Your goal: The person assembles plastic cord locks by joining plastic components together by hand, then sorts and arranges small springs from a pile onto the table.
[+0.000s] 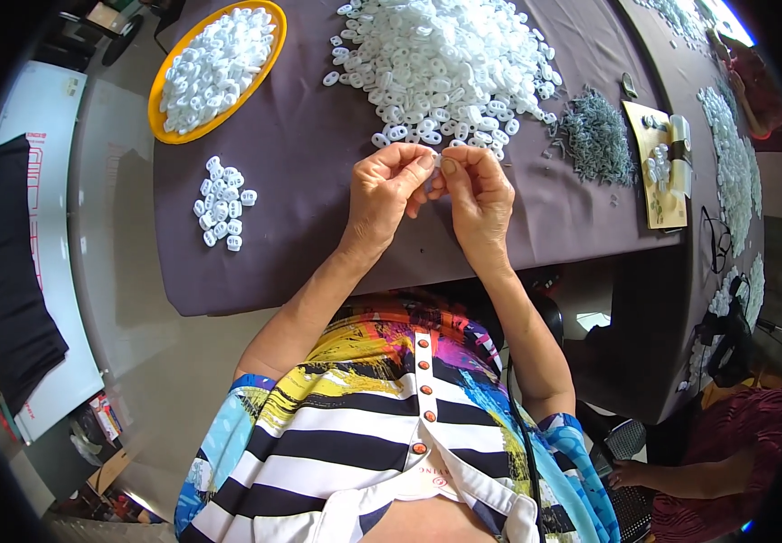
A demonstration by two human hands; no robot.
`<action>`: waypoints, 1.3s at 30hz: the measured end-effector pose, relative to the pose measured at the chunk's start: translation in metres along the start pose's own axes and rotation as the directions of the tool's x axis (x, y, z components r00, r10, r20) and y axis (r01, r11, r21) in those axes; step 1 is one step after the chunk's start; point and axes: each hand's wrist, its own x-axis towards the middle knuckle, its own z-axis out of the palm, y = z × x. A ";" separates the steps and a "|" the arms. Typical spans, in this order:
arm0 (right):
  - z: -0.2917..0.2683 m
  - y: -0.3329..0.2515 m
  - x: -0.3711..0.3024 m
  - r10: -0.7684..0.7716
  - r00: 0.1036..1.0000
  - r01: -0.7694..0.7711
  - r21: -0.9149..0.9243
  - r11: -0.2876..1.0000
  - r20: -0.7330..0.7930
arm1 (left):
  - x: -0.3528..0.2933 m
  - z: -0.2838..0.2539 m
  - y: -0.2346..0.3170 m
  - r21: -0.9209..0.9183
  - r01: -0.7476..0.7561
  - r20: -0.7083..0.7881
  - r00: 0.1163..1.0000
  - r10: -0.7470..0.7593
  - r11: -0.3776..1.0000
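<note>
Both hands meet fingertip to fingertip over the near part of a table with a dark cloth. My left hand (384, 195) is closed in a pinch, and so is my right hand (479, 199). Between their thumbs and forefingers shows a bit of a small white plastic piece (437, 160), mostly hidden by the fingers. Just beyond the hands spreads a big heap of white oval plastic pieces with holes (450, 68). To the right of my right hand lies a pile of tiny grey parts (597, 140).
At the far left stands an orange tray (157, 122) full of white pieces. A small group of white pieces (221, 206) sits below it. Right of the grey pile is a yellowish board (667, 213) with small items. Another person's arm (698, 475) shows at lower right.
</note>
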 end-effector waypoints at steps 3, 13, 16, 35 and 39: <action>0.002 -0.003 -0.002 0.007 1.000 -0.007 -0.016 1.000 0.017 | 0.000 0.002 -0.002 0.009 -0.007 0.000 1.000 0.007 1.000; -0.014 0.000 0.006 0.038 0.997 -0.039 0.006 0.999 0.063 | 0.005 0.000 -0.011 0.296 -0.098 0.037 0.995 0.091 0.950; -0.015 -0.001 0.006 0.078 0.992 -0.081 0.030 0.996 0.095 | 0.006 0.000 -0.011 0.293 -0.108 0.036 0.994 0.102 0.950; -0.016 -0.005 0.006 0.151 0.980 -0.158 0.045 0.986 0.127 | 0.004 -0.002 -0.009 0.369 -0.120 0.084 0.992 0.095 0.922; -0.018 -0.005 0.007 0.103 0.983 -0.098 -0.043 0.994 0.152 | 0.003 -0.001 -0.006 0.374 -0.092 0.085 0.994 0.065 0.923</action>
